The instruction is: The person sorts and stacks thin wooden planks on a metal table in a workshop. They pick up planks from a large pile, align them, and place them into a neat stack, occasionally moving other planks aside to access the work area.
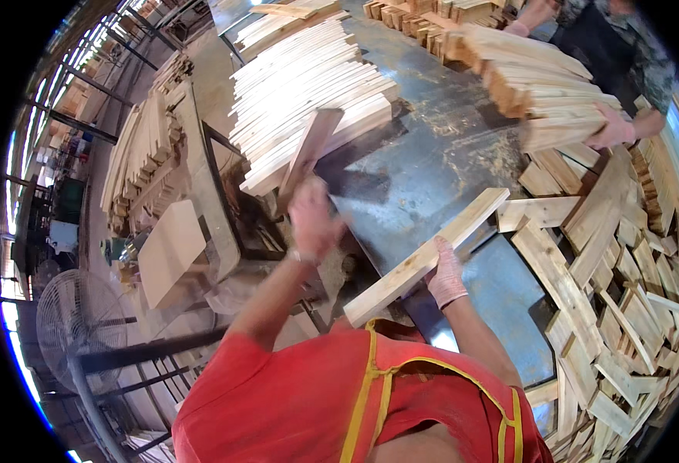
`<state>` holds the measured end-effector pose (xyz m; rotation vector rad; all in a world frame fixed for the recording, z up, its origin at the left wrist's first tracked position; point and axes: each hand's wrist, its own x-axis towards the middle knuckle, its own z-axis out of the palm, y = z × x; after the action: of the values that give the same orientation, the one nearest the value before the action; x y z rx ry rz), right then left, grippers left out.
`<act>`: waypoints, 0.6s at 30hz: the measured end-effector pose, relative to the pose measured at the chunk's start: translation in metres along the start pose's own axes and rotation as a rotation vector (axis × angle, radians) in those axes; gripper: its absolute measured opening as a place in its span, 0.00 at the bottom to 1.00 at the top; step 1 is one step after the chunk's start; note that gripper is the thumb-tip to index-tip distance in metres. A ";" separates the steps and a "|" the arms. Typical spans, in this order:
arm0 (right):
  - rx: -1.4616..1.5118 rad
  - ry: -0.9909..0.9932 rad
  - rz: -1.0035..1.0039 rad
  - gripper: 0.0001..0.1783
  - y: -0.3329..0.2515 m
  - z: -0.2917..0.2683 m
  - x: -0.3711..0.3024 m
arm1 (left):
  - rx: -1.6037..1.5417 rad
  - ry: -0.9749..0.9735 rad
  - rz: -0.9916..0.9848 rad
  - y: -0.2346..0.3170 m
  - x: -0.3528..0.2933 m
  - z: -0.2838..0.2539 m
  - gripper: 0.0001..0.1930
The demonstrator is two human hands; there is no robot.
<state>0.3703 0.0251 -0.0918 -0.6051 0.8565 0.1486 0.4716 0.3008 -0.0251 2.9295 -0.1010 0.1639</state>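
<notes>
My right hand [446,276], in a thin pale glove, grips a long wooden board [432,251] from its right side. That board slants from near my chest up across the edge of the metal table. My left hand [314,221] is smeared by motion and closed at the lower end of a second, darker-looking wooden board [312,150]. This one is tilted up in front of a neat stack of pale boards [301,92] on the metal table [409,170].
Across the table a co-worker's gloved hands [611,127] hold a bundle of boards [536,81]. Loose offcuts [609,309] are heaped at the right. More boards [143,154] are stacked at the left, by a fan [81,324] and a metal rail [150,351].
</notes>
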 end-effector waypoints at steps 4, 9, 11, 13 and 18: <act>-0.145 -0.035 -0.040 0.22 0.030 0.044 0.030 | 0.064 0.170 -0.099 -0.099 0.102 0.063 0.44; -0.451 0.021 -0.189 0.24 0.053 0.104 0.052 | 0.198 0.147 0.436 -0.068 0.131 0.054 0.32; -0.710 0.046 -0.262 0.25 0.059 0.119 0.065 | 0.227 0.089 0.651 -0.058 0.139 0.055 0.29; -1.033 -0.112 -0.492 0.25 0.061 0.133 0.063 | 0.148 -0.072 0.763 -0.052 0.157 0.056 0.29; -1.405 -0.086 -0.331 0.36 0.035 0.208 0.061 | 0.138 -0.050 0.690 -0.010 0.241 0.053 0.28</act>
<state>0.5361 0.1624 -0.0485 -2.0181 0.4455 0.4777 0.7164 0.2856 -0.0501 2.8983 -1.1440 0.2021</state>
